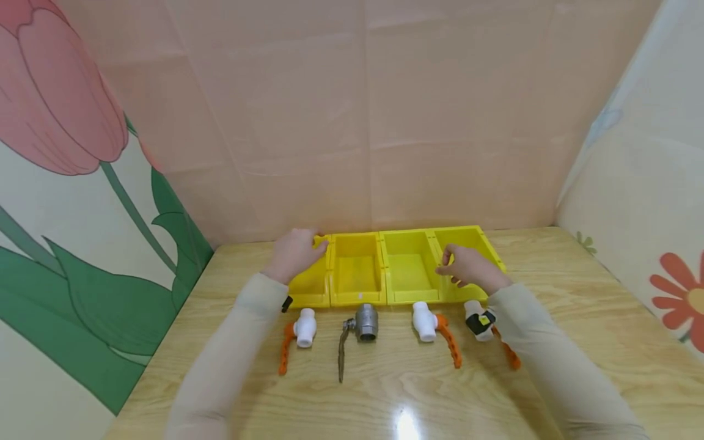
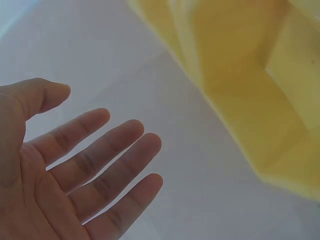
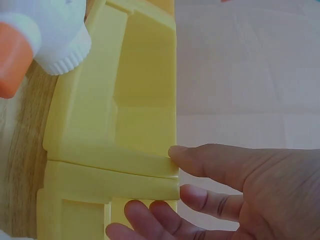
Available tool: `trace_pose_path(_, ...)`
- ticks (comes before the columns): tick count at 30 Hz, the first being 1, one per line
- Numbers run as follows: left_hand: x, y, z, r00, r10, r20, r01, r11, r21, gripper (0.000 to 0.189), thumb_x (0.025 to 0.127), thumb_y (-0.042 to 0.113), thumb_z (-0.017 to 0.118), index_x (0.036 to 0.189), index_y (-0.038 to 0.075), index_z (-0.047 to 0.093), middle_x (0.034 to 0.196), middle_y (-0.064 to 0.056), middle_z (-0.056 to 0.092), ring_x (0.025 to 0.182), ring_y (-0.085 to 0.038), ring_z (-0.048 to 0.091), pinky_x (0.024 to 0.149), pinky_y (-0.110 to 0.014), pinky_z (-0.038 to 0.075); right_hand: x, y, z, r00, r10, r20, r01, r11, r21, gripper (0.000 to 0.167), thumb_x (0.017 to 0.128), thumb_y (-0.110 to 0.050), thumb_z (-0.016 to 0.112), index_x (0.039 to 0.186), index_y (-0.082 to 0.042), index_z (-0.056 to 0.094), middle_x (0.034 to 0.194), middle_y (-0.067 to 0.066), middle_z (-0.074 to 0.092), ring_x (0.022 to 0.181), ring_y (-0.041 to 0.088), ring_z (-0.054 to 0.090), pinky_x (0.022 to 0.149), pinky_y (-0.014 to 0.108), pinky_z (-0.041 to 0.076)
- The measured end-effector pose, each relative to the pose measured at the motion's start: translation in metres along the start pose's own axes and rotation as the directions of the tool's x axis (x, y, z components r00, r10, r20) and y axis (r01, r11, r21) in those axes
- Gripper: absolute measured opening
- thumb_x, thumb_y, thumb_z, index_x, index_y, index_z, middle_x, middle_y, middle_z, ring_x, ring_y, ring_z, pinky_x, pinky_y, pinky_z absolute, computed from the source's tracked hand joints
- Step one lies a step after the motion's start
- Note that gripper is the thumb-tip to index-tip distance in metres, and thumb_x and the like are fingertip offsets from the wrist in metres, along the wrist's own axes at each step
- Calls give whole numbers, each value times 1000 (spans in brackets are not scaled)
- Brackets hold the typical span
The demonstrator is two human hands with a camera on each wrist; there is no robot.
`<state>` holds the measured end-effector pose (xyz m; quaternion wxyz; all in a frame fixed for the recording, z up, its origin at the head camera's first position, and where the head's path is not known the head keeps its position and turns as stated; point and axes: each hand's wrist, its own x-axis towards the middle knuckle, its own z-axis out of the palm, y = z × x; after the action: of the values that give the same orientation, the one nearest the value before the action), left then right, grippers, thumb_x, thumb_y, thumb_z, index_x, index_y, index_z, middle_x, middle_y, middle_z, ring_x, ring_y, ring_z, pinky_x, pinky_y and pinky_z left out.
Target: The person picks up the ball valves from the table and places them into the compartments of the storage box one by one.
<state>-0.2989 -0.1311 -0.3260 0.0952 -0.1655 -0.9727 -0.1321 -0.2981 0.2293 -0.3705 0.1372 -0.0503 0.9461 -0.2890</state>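
A row of yellow bins (image 1: 357, 299) stands along the back of the table. My left hand (image 1: 297, 252) is at the outer left bin; in the left wrist view its fingers (image 2: 102, 185) are spread and relaxed, apart from the bin's yellow wall (image 2: 220, 107), holding nothing. My right hand (image 1: 467, 266) is over the joined walls of the two right-hand bins. There the right wrist view shows the thumb (image 3: 200, 159) at one side of the paired walls (image 3: 115, 177) and curled fingers at the other, pinching them.
In front of the bins lie a white valve (image 1: 305, 329) with an orange handle, a metal valve (image 1: 366, 322) with a lever, another white valve (image 1: 424, 322), and a white valve with a black-yellow label (image 1: 480, 321) beside the right sleeve. A pinkish sheet (image 1: 363, 122) hangs behind.
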Motion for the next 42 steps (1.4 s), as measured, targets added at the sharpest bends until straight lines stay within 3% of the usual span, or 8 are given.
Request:
trace_pose_path(5, -15, -7, -14, 1000, -1, -11, 0, 997, -84, 36, 97, 35, 56, 120, 9, 65, 109, -12, 70, 85, -23, 68, 65, -36, 54, 1, 0, 0, 1000, -5, 8, 5, 1000, 10, 26, 95, -23, 62, 100, -4, 45, 87, 12, 57, 73, 23, 60, 66, 34, 57)
trace_pose_path(11, -36, -13, -17, 1000, 0, -13, -1, 991, -133, 35, 98, 37, 55, 118, 12, 66, 102, -8, 71, 79, -18, 68, 61, -31, 53, 1, 0, 0, 1000, -14, -1, 14, 1000, 12, 25, 95, -22, 62, 99, -3, 45, 86, 13, 56, 71, 22, 59, 64, 33, 57)
trace_pose_path(14, -47, -16, -10, 999, -30, 24, 32, 993, -117, 33, 97, 39, 55, 117, 15, 66, 98, -5, 71, 67, -13, 64, 56, -28, 50, 1, -1, 0, 1000, -12, -1, 12, 1000, 15, 25, 95, -21, 62, 99, -3, 45, 86, 14, 56, 71, 22, 59, 64, 33, 57)
trace_pose_path(17, -58, -21, 2, 992, -74, 104, 85, 990, -113, 33, 96, 40, 57, 118, 18, 66, 98, -5, 70, 63, -11, 60, 55, -26, 47, 0, -1, 0, 1000, -11, -1, 11, 1000, 13, 25, 95, -22, 62, 99, -4, 45, 87, 14, 56, 70, 21, 59, 64, 32, 57)
trace_pose_path(21, -70, -29, 19, 970, -125, 208, 151, 982, -115, 30, 94, 38, 61, 115, 17, 67, 94, -4, 69, 66, -12, 59, 59, -28, 48, -1, -2, 0, 1000, -12, -2, 12, 1000, 11, 25, 95, -22, 62, 99, -4, 45, 86, 14, 56, 69, 21, 58, 64, 32, 56)
trace_pose_path(29, -88, -41, 44, 935, -152, 322, 205, 969, -139, 16, 90, 29, 68, 100, 16, 68, 87, -1, 66, 70, -14, 56, 63, -30, 47, 0, 1, 0, 1000, 9, 1, -9, 1000, 8, 26, 95, -22, 63, 99, -4, 45, 86, 13, 55, 71, 22, 58, 65, 32, 57)
trace_pose_path(38, -100, -45, 49, 925, -115, 361, 219, 940, -262, 22, 87, 29, 72, 106, 19, 67, 107, -8, 67, 91, -19, 60, 79, -40, 51, 0, 0, -1, 1000, 7, 6, -8, 1000, 9, 26, 95, -22, 63, 99, -4, 44, 86, 13, 55, 71, 22, 58, 65, 32, 57)
trace_pose_path(42, -102, -47, 52, 920, -102, 378, 230, 922, -310, 23, 86, 30, 74, 107, 22, 67, 109, -7, 66, 98, -21, 60, 83, -43, 50, 0, 0, -1, 1000, 7, 6, -7, 1000, 8, 25, 95, -22, 63, 100, -5, 45, 87, 13, 55, 71, 22, 57, 65, 32, 57)
